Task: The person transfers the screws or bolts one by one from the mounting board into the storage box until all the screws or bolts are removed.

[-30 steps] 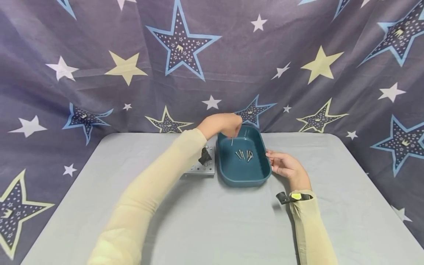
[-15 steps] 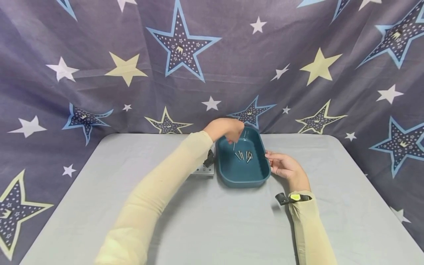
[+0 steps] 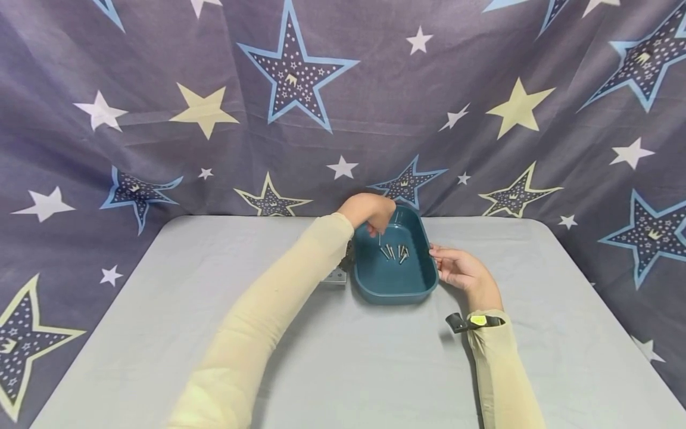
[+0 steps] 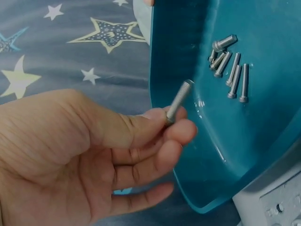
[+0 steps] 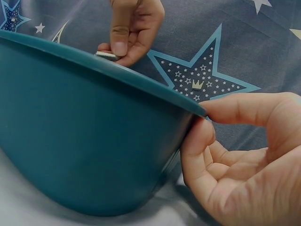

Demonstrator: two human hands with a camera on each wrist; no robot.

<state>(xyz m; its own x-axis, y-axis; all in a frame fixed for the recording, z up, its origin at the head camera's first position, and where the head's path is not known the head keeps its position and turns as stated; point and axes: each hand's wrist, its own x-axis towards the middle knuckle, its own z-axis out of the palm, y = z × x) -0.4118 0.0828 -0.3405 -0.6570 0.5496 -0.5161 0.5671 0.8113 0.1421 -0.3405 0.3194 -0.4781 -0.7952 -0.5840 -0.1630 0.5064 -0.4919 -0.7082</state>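
My left hand [image 3: 372,211] is over the back left part of a teal plastic bin [image 3: 393,289]. Thumb and fingers pinch a silver bolt [image 4: 179,101] near its head, the threaded shank sticking out over the bin in the left wrist view. On the bin floor lie several loose socket-head bolts [image 4: 243,82] of the same kind. At the right side, my right hand [image 3: 461,268] pinches the bin's rim between thumb and fingers, seen close up in the right wrist view, where the bin wall [image 5: 103,141] hides the inside.
A perforated metal plate [image 3: 336,277] stands against the bin's left side, mostly hidden under the left sleeve [image 3: 278,298]. Both stand on a table with a pale grey cover [image 3: 396,369]. A star-patterned curtain [image 3: 343,107] hangs right behind the back edge.
My left hand has moved slightly to the right and lower over the bin with the bolt. The left sleeve now covers more of the metal plate. The right hand stays on the rim.
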